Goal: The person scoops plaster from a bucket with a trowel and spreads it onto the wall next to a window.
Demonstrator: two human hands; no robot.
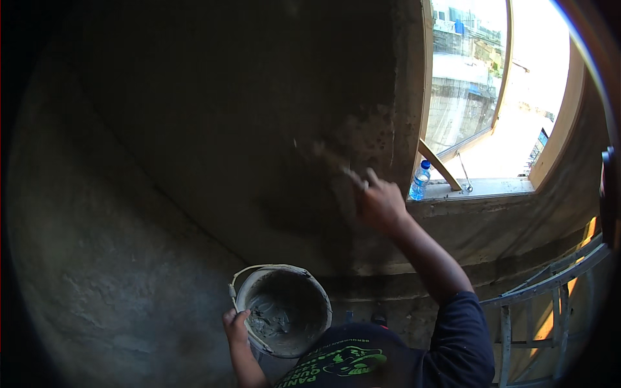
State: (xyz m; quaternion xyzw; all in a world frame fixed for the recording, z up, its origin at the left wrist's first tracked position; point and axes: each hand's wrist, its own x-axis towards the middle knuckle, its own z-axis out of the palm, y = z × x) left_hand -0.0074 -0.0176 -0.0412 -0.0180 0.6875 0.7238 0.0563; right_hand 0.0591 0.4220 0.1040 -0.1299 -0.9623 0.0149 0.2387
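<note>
The person's right hand [380,204] was closed around the near end of a slim tool [333,158], one finger lifted away from the grip. The tool pointed up and to the left, in front of a dim grey wall [278,103]. Its far end was too blurred to tell its kind, or whether it touched the surface. It looked light enough for one hand, best held by its near end, as it was; if damp, it might have turned in the fingers.

The left hand [237,324] gripped the left side of a bucket [304,291], thumb over the rim, fingers outside. The bucket stood out low in the view, just in front of the person's dark shirt [456,336], its mouth tipped into sight; what bore its weight underneath could not be told. Inside lay a grey, wet-looking mix [268,318], probably soft and sticky. The bucket's wall seemed stiff, the load likely heavy and lopsided, and a smeared rim could have been slippery. The rim suited steadying, the thin bail handle [233,291] at its far-left side carrying.

Farther out, beyond the right wrist, a clear bottle [420,182] with a blue cap stood on the sill [498,188] of an open window [466,84]. A metal frame with rungs [563,304] stood at the lower right.
</note>
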